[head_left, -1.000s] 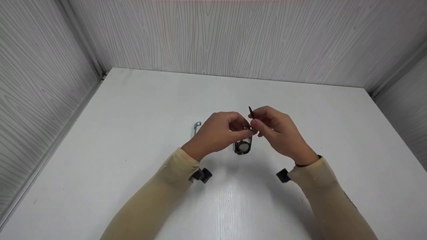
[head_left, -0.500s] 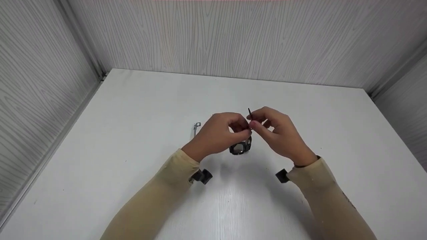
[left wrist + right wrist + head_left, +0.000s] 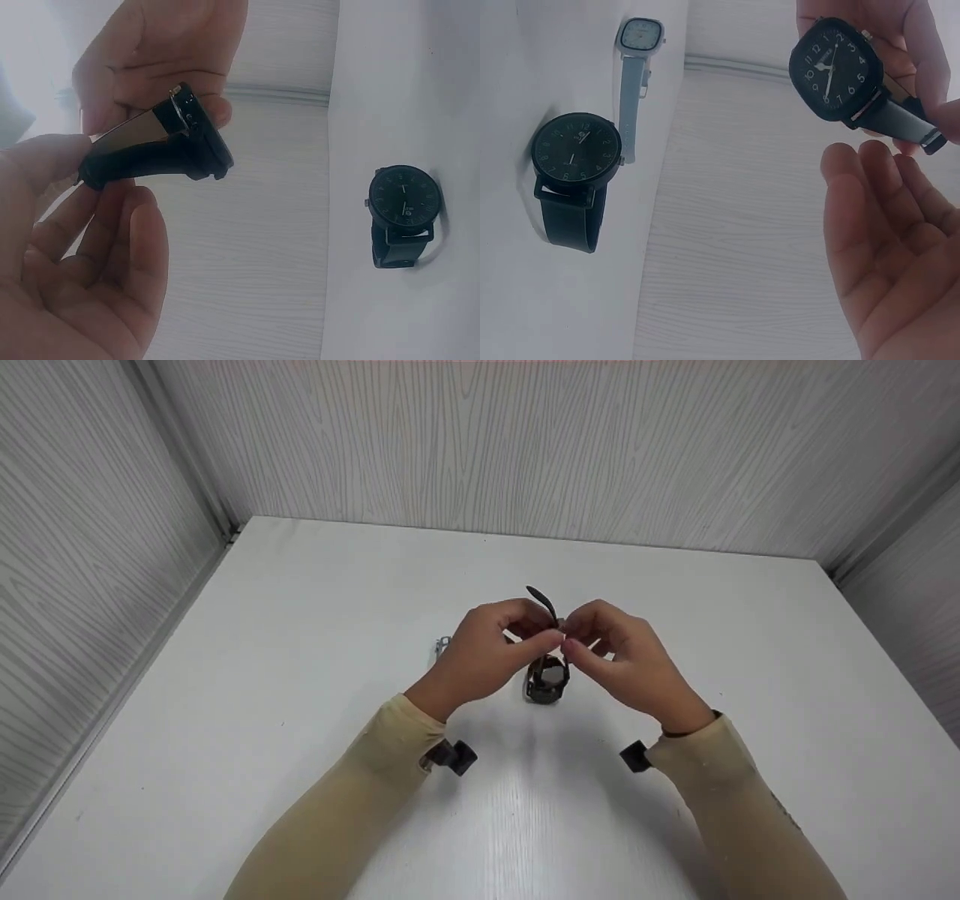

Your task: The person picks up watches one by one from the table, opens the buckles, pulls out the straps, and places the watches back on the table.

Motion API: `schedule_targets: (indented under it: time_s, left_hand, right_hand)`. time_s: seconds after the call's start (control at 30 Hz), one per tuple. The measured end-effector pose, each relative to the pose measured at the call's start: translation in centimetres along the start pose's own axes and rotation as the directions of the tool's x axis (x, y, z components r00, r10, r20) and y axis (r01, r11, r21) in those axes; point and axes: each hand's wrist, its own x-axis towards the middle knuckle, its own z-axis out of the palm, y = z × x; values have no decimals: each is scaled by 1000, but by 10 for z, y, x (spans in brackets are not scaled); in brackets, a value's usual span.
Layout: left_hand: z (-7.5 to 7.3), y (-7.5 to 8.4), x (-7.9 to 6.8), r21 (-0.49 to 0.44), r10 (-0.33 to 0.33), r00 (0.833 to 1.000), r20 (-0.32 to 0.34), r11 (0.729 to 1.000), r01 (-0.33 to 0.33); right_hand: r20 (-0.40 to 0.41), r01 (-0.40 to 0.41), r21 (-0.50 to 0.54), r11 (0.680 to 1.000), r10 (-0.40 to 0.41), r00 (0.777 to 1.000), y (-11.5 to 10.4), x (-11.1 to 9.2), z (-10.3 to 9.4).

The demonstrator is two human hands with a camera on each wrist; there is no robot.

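Observation:
A black wristwatch (image 3: 834,75) with a rounded-square dial hangs between both hands, its strap ends brought together. In the head view my left hand (image 3: 487,656) pinches the strap with thumb and fingertips, and a free strap end (image 3: 541,601) sticks up above it. My right hand (image 3: 634,652) pinches the strap from the other side, fingertips right against the left ones. The left wrist view shows the watch edge-on, case (image 3: 201,139) tilted and strap running back to the fingers. The pinched strap ends are mostly hidden behind the fingers.
A round black watch (image 3: 406,199) stands on the white table (image 3: 360,577), its strap closed in a loop. Beyond it lies a watch with a light blue strap (image 3: 631,105), partly covered by the left hand in the head view. Wood-patterned panels (image 3: 465,442) enclose the table.
The strap end has risen and leans further left between the hands. My left hand has shifted slightly up, and the watch case has turned beneath the fingers. The right hand is nearly still.

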Motion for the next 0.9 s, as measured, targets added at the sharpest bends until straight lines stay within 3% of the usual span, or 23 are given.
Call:
schedule_targets:
  time_s: [0.2, 0.63, 0.9]
  left_hand:
    - [0, -1, 0, 7, 0, 1000, -10, 1000, 0]
    - [2, -3, -3, 9, -48, 999, 12, 999, 47]
    - [0, -1, -3, -6, -8, 1000, -11, 1000, 8]
  right_hand:
    - [6, -21, -16, 1000, 21, 1000, 1, 0, 2]
    - [-85, 89, -14, 996, -90, 992, 4, -1, 3]
    - [-86, 108, -31, 994, -110, 990, 4, -2, 4]
